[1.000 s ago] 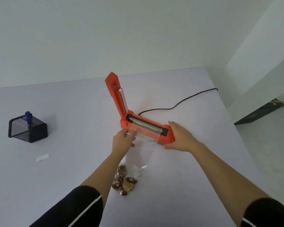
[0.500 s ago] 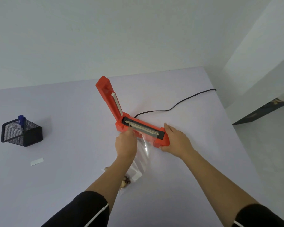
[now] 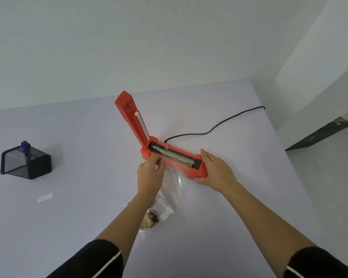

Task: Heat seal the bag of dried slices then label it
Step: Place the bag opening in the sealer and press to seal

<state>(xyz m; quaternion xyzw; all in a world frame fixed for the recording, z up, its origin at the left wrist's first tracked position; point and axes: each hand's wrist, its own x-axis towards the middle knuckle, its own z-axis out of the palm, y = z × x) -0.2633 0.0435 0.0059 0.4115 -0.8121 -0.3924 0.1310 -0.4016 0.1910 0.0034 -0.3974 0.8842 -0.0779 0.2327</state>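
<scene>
An orange heat sealer (image 3: pixel 197 171) lies mid-table with its lid arm (image 3: pixel 132 117) raised open. A clear plastic bag (image 3: pixel 175 183) stretches from the sealing strip back toward me; dried slices (image 3: pixel 150 220) sit at its near end, partly hidden by my left forearm. My left hand (image 3: pixel 150 175) pinches the bag's open edge at the left end of the strip. My right hand (image 3: pixel 215 169) grips the right end of the sealer's base. A small white label (image 3: pixel 45 197) lies flat on the table at the left.
A black mesh holder (image 3: pixel 26 163) with a blue pen (image 3: pixel 25 148) stands at the far left. The sealer's black cord (image 3: pixel 215 128) runs toward the table's right back corner. The table's right edge drops to the floor.
My left hand has drawn the bag's open end up onto the sealing strip, pulling the slices closer under my forearm. My right hand stays on the sealer's right end.
</scene>
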